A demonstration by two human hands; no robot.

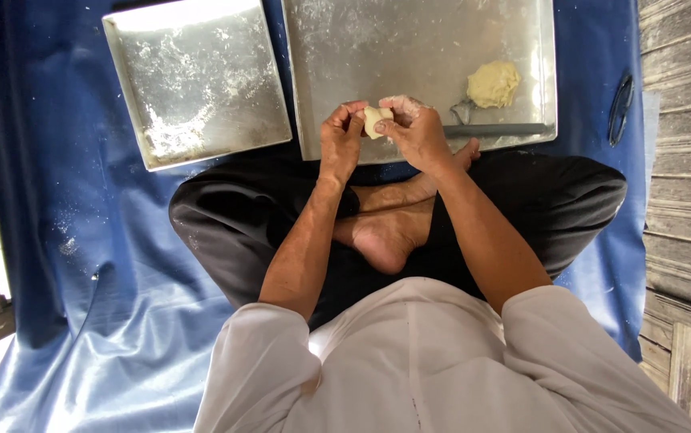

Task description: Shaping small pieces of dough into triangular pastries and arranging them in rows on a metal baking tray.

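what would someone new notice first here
Both hands meet mid-frame: the left hand and the flour-dusted right hand pinch a small piece of dough over the near edge of a large floured metal tray. A bigger dough lump sits at the tray's right.

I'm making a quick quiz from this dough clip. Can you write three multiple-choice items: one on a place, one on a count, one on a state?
1. Where does the larger pale yellow dough lump lie?
A. on the right-hand floured metal tray
B. on the blue cloth
C. on the wooden boards

2. How many square metal trays are there?
A. one
B. two
C. four

3. How is the small pale dough piece held?
A. lying loose on a tray
B. in one hand only
C. between the left hand and right hand

Key: 1 A, it sits in that tray's right part. 2 B, a second tray lies to its left. 3 C, fingers of both hands pinch it.
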